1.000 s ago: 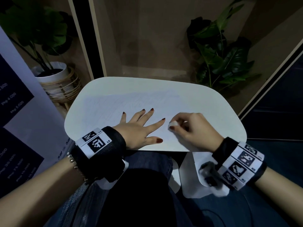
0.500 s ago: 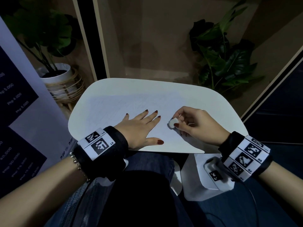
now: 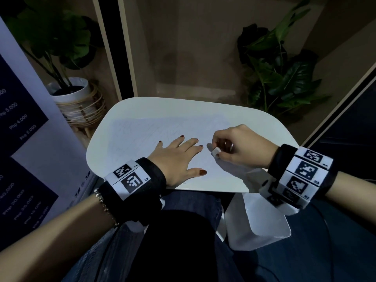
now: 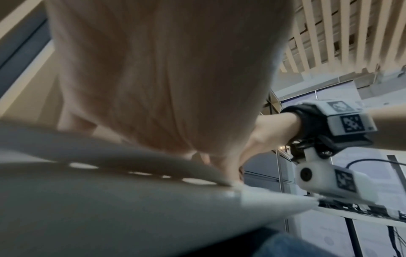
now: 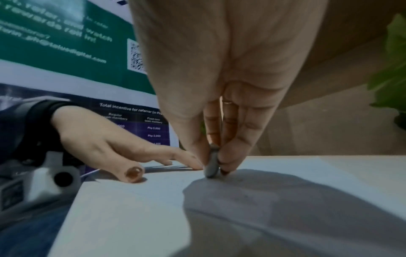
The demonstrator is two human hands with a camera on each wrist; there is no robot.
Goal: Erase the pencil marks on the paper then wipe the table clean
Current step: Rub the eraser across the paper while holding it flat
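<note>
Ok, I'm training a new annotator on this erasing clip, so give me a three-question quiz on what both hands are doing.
1. True or false: the left hand lies flat on the paper.
2. What does the right hand pinch?
3. The eraser is: A) lifted off the sheet, B) touching the paper, C) lying on the bare table.

Key: 1 true; 2 the eraser; 3 B.

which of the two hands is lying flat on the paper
The left hand, fingers spread flat on the white paper sheet. The right hand instead pinches a small white eraser.
</note>
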